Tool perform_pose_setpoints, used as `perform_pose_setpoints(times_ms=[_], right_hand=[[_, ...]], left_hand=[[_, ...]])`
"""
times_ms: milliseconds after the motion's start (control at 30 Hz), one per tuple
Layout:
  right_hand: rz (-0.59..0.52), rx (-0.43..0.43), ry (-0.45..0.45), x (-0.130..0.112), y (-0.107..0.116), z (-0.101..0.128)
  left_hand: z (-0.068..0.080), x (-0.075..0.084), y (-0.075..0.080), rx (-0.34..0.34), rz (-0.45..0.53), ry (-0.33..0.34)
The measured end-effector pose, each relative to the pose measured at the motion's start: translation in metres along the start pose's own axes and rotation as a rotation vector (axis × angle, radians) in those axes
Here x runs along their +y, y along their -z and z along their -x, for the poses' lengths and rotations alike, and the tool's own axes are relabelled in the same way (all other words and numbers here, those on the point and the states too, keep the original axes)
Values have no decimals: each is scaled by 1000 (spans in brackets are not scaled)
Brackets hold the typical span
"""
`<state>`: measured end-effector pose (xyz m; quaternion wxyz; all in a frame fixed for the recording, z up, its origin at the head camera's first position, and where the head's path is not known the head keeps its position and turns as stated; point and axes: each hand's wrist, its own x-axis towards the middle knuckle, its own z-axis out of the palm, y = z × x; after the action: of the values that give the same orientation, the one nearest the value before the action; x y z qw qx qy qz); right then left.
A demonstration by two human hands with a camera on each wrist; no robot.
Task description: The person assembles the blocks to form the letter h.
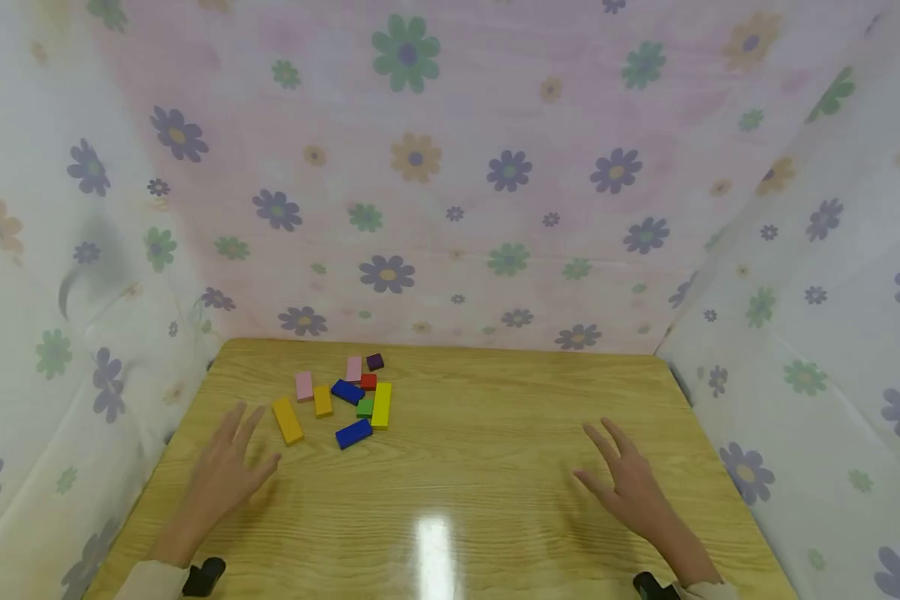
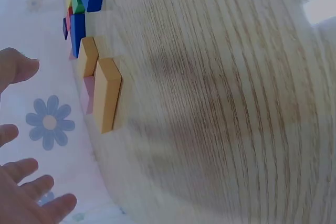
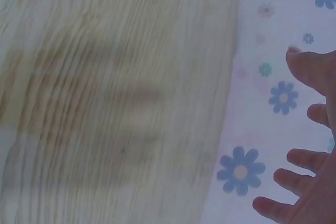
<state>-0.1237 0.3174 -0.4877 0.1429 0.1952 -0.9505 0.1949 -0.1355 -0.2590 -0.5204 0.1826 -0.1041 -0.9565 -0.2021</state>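
wooden blocks (image 1: 342,398) lie in a small cluster on the desk (image 1: 495,433), just ahead of the left hand (image 1: 225,471) and well away from the right hand (image 1: 630,487). both hands hover spread, holding nothing. the nearest yellow block (image 1: 287,419) looks light, stiff and smooth; pinching its long sides should hold best.

A light wooden table (image 1: 495,467) with pronounced grain stands inside an enclosure of thin, pale fabric printed with purple, green and orange flowers. The back curtain (image 1: 450,183) carries a pink tint, while the left curtain (image 1: 52,292) and the right curtain (image 1: 817,292) look whiter and hang in soft folds, meeting the table's edges on three sides. A bright glare patch (image 1: 433,546) near the table's front edge reflects what is probably an overhead lamp, though the light source itself lies outside the frame.
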Motion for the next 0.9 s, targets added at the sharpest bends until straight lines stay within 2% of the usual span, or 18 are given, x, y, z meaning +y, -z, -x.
perform_pose_setpoints(times_ms=[167, 300, 433, 700, 900], right_hand=[[-61, 4, 24, -17, -8, -14], [-106, -1, 35, -31, -15, -25], [-147, -14, 33, -43, -22, -38], [-180, -60, 71, -63, -34, -57], [-207, -71, 82, -74, -46, -64]], left_hand=[[-9, -6, -11, -35, 115, -23], [-18, -12, -21, -48, 142, -37], [-26, -20, -30, -78, 187, -19], [-34, -32, -44, -189, 271, 72], [-34, -37, -46, -294, 301, 176]])
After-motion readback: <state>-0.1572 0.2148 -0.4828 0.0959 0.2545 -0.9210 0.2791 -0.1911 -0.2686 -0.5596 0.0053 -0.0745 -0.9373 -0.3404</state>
